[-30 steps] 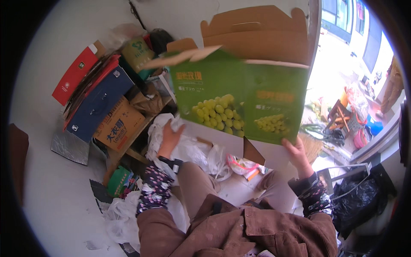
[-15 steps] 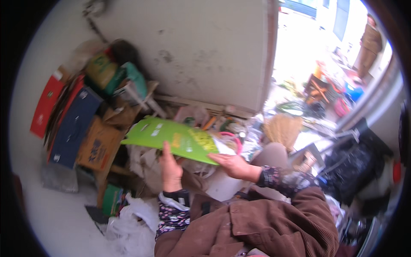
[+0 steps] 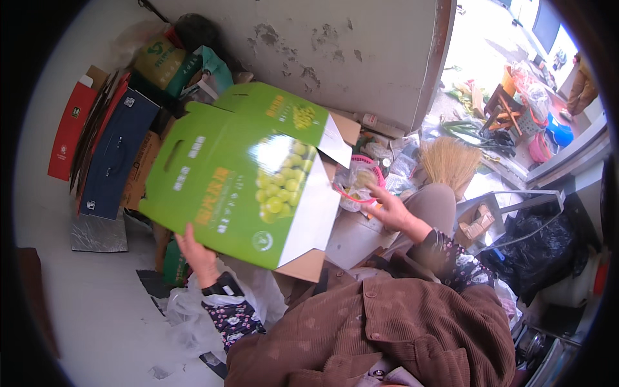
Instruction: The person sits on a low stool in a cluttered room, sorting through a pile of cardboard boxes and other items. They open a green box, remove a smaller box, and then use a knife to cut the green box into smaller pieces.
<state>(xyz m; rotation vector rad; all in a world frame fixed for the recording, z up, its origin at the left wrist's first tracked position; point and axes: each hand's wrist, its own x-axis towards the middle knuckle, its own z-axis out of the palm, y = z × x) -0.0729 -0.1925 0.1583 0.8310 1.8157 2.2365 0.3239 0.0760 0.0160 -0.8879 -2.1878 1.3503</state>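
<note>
A flattened green cardboard fruit box (image 3: 225,171), printed with pale green grapes and with white and bare brown flaps at its right end, is tilted up in front of me. My left hand (image 3: 198,259) grips its lower edge near the left corner; part of the fingers is hidden by the board. To the right of the box, apart from it, my right hand (image 3: 391,211) is open with the fingers spread and nothing in them. Just beyond those fingers lies a pink basket (image 3: 366,200) with a clear plastic bag in it.
Folded cartons, a red one (image 3: 68,138) and a blue one (image 3: 119,155) in front, stand at the left. A straw broom (image 3: 448,161) lies by the doorway. Black plastic bags (image 3: 532,248) are at the right. White plastic bags (image 3: 187,316) lie at lower left. A person (image 3: 582,87) stands outside.
The green box has swung from nearly edge-on to facing me, its printed side now showing. My left hand has moved left and down; my right hand has let go and moved right.
</note>
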